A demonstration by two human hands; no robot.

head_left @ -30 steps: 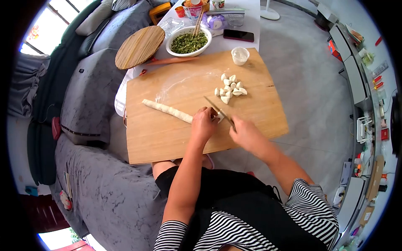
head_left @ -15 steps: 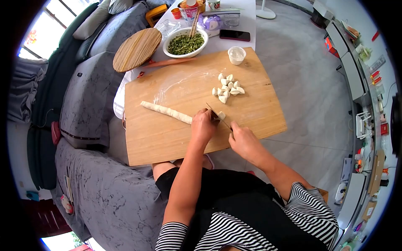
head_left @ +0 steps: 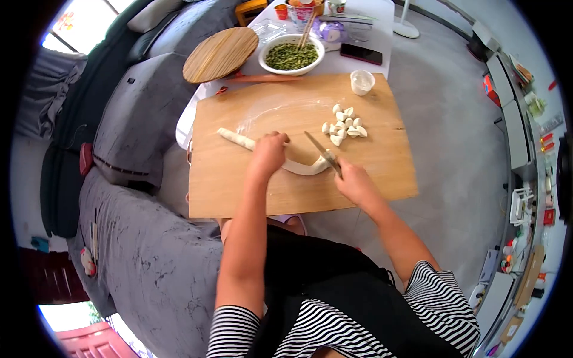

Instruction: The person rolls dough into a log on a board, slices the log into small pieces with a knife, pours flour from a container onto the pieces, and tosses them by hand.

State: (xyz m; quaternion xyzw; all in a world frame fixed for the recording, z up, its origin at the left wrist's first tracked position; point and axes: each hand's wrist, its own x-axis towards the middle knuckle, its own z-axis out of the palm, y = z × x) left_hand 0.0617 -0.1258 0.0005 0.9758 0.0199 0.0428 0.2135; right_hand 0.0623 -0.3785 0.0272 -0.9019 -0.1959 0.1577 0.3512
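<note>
A long dough roll (head_left: 305, 167) lies across the wooden board (head_left: 239, 191), bent upward at its right end. My left hand (head_left: 270, 152) rests over the roll's middle with its fingers curled on the dough, covering part of it. The handle of a knife (head_left: 323, 153) is gripped in my right hand (head_left: 354, 179). Its blade points up and left, beside the right end of the roll. Several cut dough pieces (head_left: 342, 125) sit in a loose group farther back on the board. White flour is smeared near the back of the board.
Behind the board, a white table (head_left: 382, 42) holds a bowl of chopped green filling (head_left: 292, 55) with chopsticks, a phone (head_left: 361, 53) and cups. A small white tub (head_left: 362, 82) stands at the board's back right corner. A round woven lid (head_left: 221, 55) lies at back left.
My left hand has moved left along the roll. The roll's right part now curves and reaches the knife. The whole view has shifted, with the board appearing farther right.
</note>
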